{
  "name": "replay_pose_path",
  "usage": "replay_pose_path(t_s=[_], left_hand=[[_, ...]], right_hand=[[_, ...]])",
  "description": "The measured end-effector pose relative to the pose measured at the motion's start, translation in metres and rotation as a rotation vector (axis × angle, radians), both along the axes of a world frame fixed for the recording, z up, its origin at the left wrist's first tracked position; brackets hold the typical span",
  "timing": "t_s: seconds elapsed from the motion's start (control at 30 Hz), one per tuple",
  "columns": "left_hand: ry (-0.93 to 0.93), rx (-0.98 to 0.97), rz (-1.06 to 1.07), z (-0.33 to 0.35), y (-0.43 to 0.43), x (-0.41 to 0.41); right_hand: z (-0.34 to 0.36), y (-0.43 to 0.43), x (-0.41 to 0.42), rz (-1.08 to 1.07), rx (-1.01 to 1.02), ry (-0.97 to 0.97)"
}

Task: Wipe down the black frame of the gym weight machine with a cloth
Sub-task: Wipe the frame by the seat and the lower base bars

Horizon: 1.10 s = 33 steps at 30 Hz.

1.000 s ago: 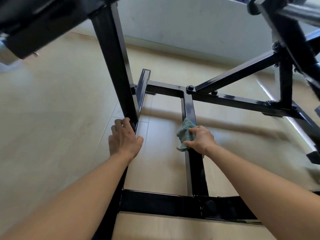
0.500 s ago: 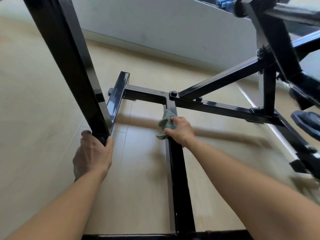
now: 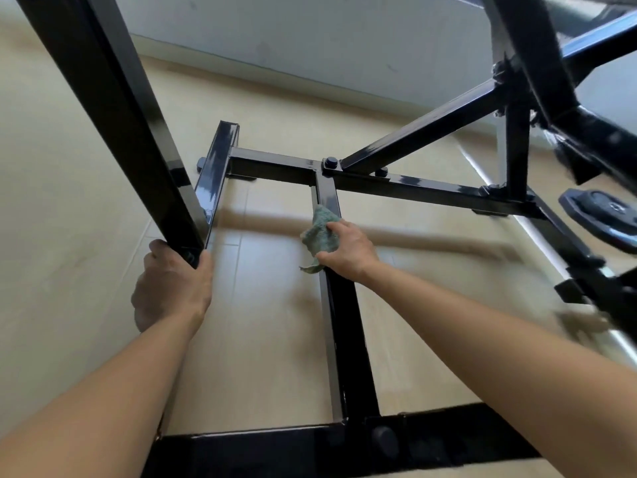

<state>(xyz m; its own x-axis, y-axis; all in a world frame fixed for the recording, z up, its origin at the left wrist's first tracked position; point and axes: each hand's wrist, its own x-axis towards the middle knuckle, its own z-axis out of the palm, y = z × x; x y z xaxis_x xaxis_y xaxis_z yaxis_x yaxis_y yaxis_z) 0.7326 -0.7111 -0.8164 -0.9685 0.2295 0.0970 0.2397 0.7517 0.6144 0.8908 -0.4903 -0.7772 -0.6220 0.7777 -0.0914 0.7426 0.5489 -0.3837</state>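
With the right grip (image 3: 344,248) bunching the green cloth (image 3: 320,232) on the frame's centre floor bar (image 3: 344,339) and the left grip (image 3: 172,288) clasping the upright post (image 3: 138,150), loose cloth may snag on the junction bolt (image 3: 331,163) ahead.

Location type: an exercise room. Whether it is a home gym or a small fitness studio cannot be determined.

Evidence:
- A black frame (image 3: 341,339) of square steel tube stands on the floor. The left hand (image 3: 172,288) grips one upright of it. The right hand (image 3: 348,248) holds a cloth (image 3: 320,232) on a base rail.
- A bolt head (image 3: 331,163) fixes the joint just beyond the right hand, where a slanted brace rises.
- A dark weight plate (image 3: 606,219) sits low on the machine, well to the right of the right hand.
- The floor (image 3: 269,322) is pale wood-look planking, visible between the hands.
- Beyond both hands, a plain pale wall (image 3: 310,36) meets the floor at a skirting strip (image 3: 275,74).
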Motion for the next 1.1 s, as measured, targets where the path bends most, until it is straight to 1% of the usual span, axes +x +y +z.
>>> replay_pose_path(t_s=[0.23,0.37,0.43,0.6,0.83,0.93,1.1], left_hand=[[-0.03,0.048,-0.017,0.005,-0.004,0.003],[-0.067,0.072,-0.039,0.009,-0.008,0.004],[-0.072,0.084,-0.048,0.01,-0.008,0.004],[-0.069,0.089,-0.042,0.007,-0.007,0.003],[-0.05,0.071,-0.034,0.004,-0.005,0.0],[-0.049,0.071,-0.031,0.004,-0.005,-0.001],[-0.04,0.065,-0.038,0.001,-0.006,-0.002]], right_hand=[[0.007,-0.054,0.04,0.044,-0.06,-0.082],[0.005,-0.075,0.05,0.099,-0.032,-0.203],[0.005,-0.076,0.051,0.108,-0.009,-0.227],[0.009,-0.051,0.038,0.106,-0.009,-0.213],[0.01,-0.018,0.009,0.004,-0.081,-0.064],[0.005,-0.018,0.011,-0.023,-0.086,-0.008],[0.004,-0.039,0.032,-0.021,-0.086,-0.002]])
